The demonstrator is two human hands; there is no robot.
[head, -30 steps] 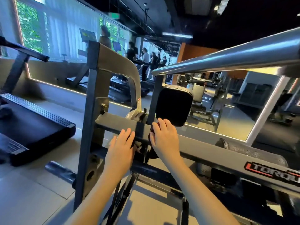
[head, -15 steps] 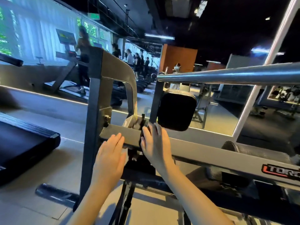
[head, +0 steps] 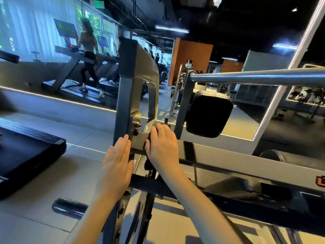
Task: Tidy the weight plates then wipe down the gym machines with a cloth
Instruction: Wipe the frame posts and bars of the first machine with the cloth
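Left hand (head: 117,162) flat beside upright (head: 125,95); right hand (head: 162,148) rests on grey beam (head: 228,156)

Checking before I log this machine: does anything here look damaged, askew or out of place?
Nothing on the grey frame looks broken or askew. One oddity: the left hand and right hand both rest on it, and no cloth is plainly visible.
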